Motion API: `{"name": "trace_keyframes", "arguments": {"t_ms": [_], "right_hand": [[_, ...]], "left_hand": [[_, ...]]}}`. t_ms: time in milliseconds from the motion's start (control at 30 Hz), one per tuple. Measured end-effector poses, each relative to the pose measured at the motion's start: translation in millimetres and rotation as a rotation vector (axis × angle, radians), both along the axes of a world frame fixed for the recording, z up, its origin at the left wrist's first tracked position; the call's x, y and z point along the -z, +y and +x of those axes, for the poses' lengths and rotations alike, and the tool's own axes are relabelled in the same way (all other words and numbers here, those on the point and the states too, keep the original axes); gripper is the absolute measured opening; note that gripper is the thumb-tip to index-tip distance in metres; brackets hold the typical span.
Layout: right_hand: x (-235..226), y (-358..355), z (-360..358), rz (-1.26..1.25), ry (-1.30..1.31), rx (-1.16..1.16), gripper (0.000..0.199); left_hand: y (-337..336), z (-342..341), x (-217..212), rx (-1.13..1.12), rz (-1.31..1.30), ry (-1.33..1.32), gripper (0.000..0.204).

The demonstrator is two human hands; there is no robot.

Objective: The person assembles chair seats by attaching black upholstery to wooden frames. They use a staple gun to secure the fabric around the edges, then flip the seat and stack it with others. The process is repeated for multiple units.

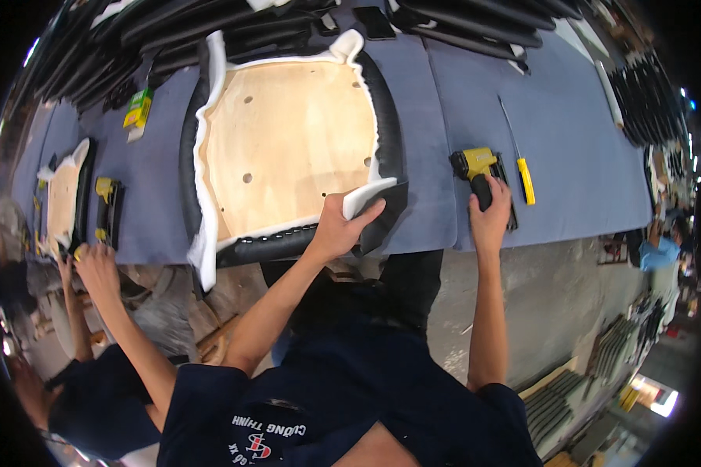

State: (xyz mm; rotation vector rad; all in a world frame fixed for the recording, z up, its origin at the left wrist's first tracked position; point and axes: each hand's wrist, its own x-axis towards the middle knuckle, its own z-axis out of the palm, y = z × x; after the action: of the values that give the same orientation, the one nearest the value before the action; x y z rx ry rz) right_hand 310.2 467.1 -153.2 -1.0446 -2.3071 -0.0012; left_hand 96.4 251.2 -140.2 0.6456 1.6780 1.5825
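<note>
In front of me a pale plywood seat panel lies with its bare wood up. Black upholstery cover and white padding wrap round its edges. A row of staples runs along the near edge. My left hand pinches the loose flap of cover and padding at the near right corner, thumb on the black material. To the right of the panel, my right hand is wrapped round the black handle of a yellow and black staple gun, which rests on the blue-grey table.
A yellow-handled screwdriver lies right of the staple gun. Stacked black covers and a dark phone are at the back. Left are a green-yellow box, another staple gun and a co-worker's hands at a smaller panel.
</note>
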Motion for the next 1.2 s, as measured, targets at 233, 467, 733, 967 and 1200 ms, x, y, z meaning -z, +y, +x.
{"name": "trace_keyframes", "arguments": {"t_ms": [233,467,733,967,1200], "right_hand": [[4.0,54.3,5.0,-0.370,-0.146,0.011,0.044],[-79.9,-41.1,32.9,-1.205,0.155,-0.150,0.018],[-53.7,-109.6,-4.3,-1.002,0.066,-0.213,0.030],[-42.0,-119.8,-25.7,-0.750,-0.122,-0.210,0.055],[-35.6,-101.5,3.2,-0.947,0.059,-0.087,0.058]], "left_hand": [[1.2,-2.6,12.7,0.059,0.092,0.058,0.032],[3.2,-2.1,17.7,-0.008,0.140,0.113,0.031],[0.7,1.6,24.0,-0.080,0.200,0.148,0.029],[6.3,1.9,17.3,-0.175,-0.056,0.486,0.029],[0.8,6.4,17.0,-0.294,0.027,0.356,0.030]]}}
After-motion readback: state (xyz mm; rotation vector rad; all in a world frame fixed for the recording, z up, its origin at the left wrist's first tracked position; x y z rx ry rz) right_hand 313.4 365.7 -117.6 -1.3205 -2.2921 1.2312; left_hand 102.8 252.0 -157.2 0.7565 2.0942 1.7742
